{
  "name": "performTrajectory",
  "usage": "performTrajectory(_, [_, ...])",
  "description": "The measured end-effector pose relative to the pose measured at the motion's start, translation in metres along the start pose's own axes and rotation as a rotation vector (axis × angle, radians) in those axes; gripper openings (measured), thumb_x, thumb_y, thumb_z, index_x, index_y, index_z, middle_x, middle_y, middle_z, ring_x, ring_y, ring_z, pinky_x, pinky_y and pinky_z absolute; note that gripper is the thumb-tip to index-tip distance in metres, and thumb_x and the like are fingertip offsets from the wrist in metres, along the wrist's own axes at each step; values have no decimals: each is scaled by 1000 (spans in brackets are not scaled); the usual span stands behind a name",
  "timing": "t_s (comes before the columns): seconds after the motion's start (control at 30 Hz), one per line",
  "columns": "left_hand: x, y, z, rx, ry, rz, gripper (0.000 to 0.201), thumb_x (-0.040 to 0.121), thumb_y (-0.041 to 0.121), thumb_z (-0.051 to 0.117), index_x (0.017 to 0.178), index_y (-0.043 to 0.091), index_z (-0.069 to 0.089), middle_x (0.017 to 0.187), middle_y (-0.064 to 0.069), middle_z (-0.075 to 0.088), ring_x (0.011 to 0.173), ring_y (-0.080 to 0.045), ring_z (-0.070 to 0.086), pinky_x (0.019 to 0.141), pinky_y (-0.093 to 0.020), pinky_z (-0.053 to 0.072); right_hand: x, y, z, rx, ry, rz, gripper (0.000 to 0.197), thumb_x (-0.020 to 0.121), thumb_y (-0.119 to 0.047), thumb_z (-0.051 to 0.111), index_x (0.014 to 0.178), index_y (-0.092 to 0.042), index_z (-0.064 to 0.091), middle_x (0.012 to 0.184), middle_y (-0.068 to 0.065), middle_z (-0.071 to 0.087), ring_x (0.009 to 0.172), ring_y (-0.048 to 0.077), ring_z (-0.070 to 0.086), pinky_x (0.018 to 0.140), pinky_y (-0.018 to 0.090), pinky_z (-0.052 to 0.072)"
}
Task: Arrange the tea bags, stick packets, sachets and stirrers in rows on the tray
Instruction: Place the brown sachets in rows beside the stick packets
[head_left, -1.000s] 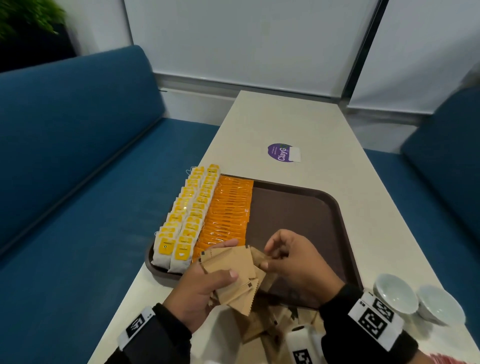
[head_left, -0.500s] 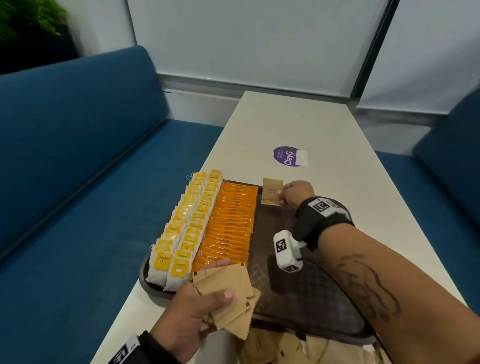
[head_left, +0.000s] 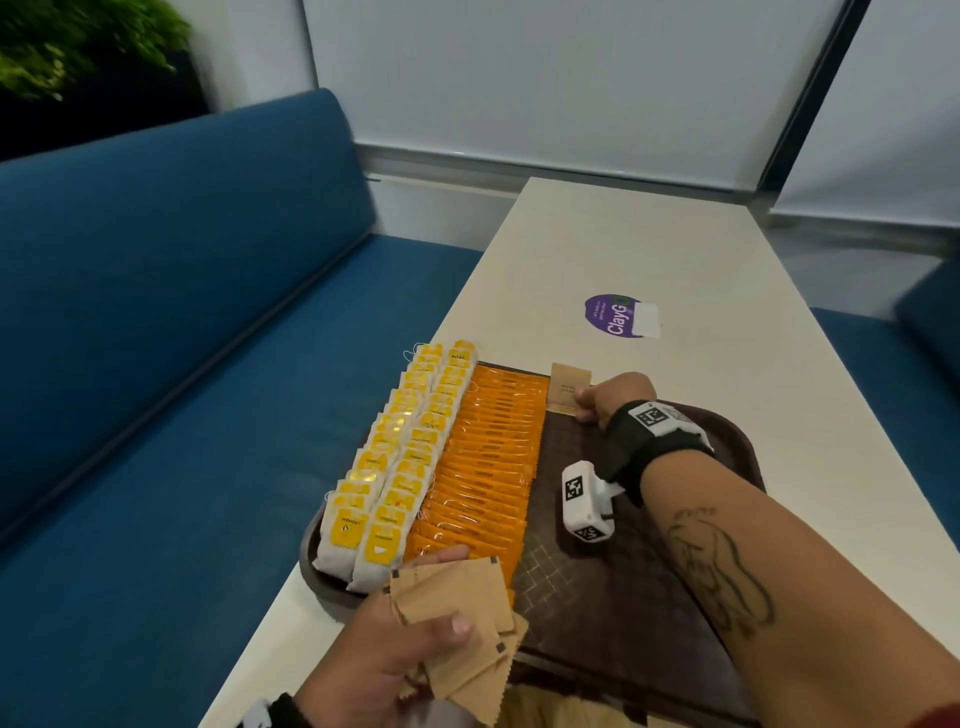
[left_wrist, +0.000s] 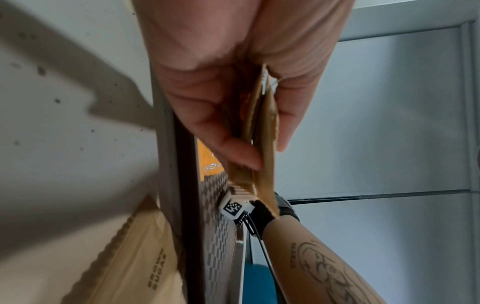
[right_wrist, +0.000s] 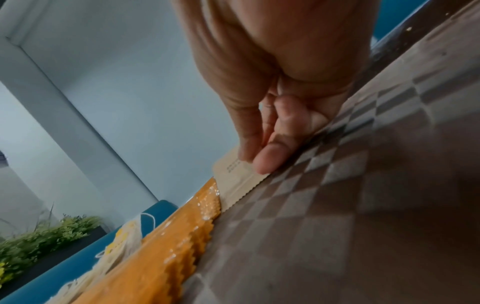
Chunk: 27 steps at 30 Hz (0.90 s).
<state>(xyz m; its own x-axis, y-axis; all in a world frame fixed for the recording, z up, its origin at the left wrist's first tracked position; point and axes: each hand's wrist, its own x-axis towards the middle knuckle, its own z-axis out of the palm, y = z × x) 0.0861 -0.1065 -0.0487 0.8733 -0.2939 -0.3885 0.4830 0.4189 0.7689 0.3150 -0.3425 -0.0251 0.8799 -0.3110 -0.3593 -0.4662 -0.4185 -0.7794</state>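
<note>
A: Sachet (head_left: 570, 388) status? Where's it sitting?

B: Far end of tray (head_left: 727, 525), leaning on the back rim, just beside the orange stick packets (head_left: 488, 467). Right hand (head_left: 618, 397) pinches its right edge w/ thumb + fingertips, other fingers curled.

A: Left hand (head_left: 395, 660)?

B: Curled round a fanned stack of brown sachets (head_left: 457, 623) near the tray's front edge, thumb on top. More lie loose on the table below the tray.

A: How'd they handle?

B: My guess: light, thin kraft paper, a bit crinkly, loose contents that shift. Not fragile, but floppy + easy to slide off a stack. Best pinched at a crimped edge, 1 at a time.

A: Any writing?

B: Left wrist view: loose sachet (left_wrist: 145, 265) reads "BROWN SUGAR". Purple sticker (head_left: 613, 317) on table reads "ClayG", rest covered. Tea bags (head_left: 395, 467) in 2 rows, yellow tags, print too small to read.
</note>
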Motion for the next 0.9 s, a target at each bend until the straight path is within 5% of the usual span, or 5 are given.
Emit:
performTrajectory(0.23, [-9, 5, 11, 69, -3, -21, 87, 28, 11, 93, 111, 14, 65, 103, -13, 72, 90, -31, 70, 65, -39, 57, -60, -17, -32, -4, -16, -170, 8, 84, -9, 69, 87, -11, 61, 77, 5, 60, 58, 11, 52, 47, 20, 39])
performTrajectory(0.47, [-22, 10, 25, 144, -76, -54, 50, 67, 8, 78, 113, 16, 62, 101, -12, 72, 88, -29, 69, 66, -40, 55, -200, -15, -34, -369, -757, -491, 38, 67, -15, 83, 94, -29, 62, 97, -5, 65, 82, 11, 59, 74, 34, 50])
performTrajectory(0.67, [-34, 4, 31, 111, -98, -81, 38, 73, 30, 60, 107, 12, 63, 87, -13, 70, 78, -27, 67, 61, -34, 53, -249, 24, -13, -499, -525, -562, 51, 64, -20, 86, 107, -34, 63, 110, -11, 51, 94, 10, 55, 83, 30, 53])
performTrajectory(0.8, [-43, 0, 27, 129, -165, -113, 47, 60, 2, 73, 104, 13, 62, 85, -11, 72, 70, -23, 70, 52, -31, 53, -255, 35, -15, -453, -465, -524, 63, 65, -17, 85, 118, -38, 57, 108, -11, 50, 96, 10, 55, 81, 27, 53])
performTrajectory(0.9, [-43, -2, 27, 158, -161, -115, 49, 61, 5, 62, 110, 8, 60, 86, -14, 72, 69, -25, 70, 47, -32, 53, -257, 38, -15, -456, -468, -495, 68, 66, -14, 83, 124, -37, 54, 110, -9, 51, 92, 7, 54, 78, 25, 52])
